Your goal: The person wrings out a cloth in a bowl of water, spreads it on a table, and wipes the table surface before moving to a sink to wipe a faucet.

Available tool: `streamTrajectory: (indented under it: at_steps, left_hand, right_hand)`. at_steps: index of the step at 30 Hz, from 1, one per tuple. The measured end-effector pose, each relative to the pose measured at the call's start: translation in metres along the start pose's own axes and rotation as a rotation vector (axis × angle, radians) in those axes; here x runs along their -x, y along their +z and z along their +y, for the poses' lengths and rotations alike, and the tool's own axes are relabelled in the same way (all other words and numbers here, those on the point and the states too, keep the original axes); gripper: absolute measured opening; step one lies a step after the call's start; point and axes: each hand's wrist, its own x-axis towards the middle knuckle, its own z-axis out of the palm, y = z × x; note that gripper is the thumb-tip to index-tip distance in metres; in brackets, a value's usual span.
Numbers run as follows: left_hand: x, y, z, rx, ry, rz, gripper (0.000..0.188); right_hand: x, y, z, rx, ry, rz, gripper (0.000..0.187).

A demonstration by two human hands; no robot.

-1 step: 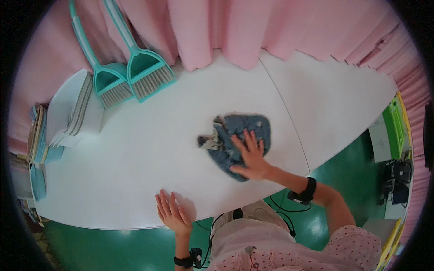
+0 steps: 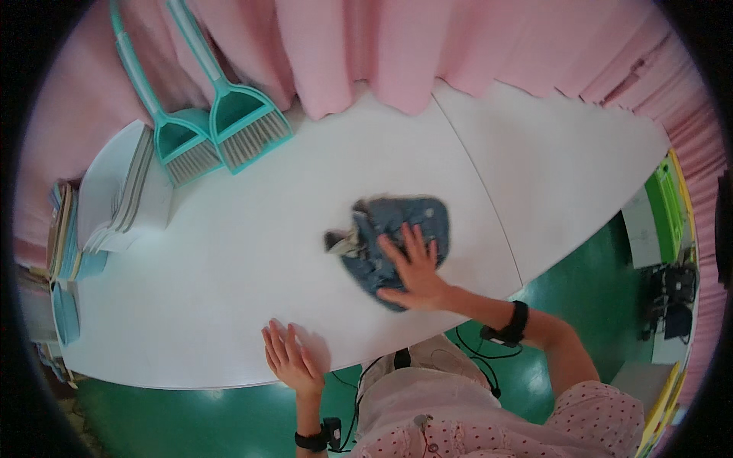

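A crumpled blue-grey cloth (image 2: 431, 214), denim-like with small pale marks, lies on the white table (image 2: 259, 206). At its left side a cream and dark part is bunched up. My right hand (image 2: 416, 278) presses flat on the cloth from above, fingers spread, and covers some of its near right part. My left hand (image 2: 290, 359) rests palm down at the table's near edge, fingers stretched out, apart from the cloth and holding nothing.
Two teal dustpans with brushes, one (image 2: 183, 145) beside the other (image 2: 248, 126), stand at the far left. White stacked panels (image 2: 126, 191), thin boards (image 2: 65, 229) and a teal bowl (image 2: 66, 313) line the left end. A pink curtain (image 2: 397, 53) hangs along the far edge.
My right hand and the cloth under it have slid slightly left. The left hand stays where it was.
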Motion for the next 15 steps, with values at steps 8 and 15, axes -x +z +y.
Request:
streamTrajectory:
  at_steps: [8,15]
  left_hand:
    - [0.011,0.004,0.003,0.297,-0.006,0.190,0.053]
    - [0.033,0.016,0.022,0.170,-0.100,0.214,0.059]
  right_hand:
    - [0.018,0.078,-0.101,-0.094,-0.529,-0.125,0.076]
    - [0.030,0.092,-0.088,-0.154,-0.624,0.042,0.059]
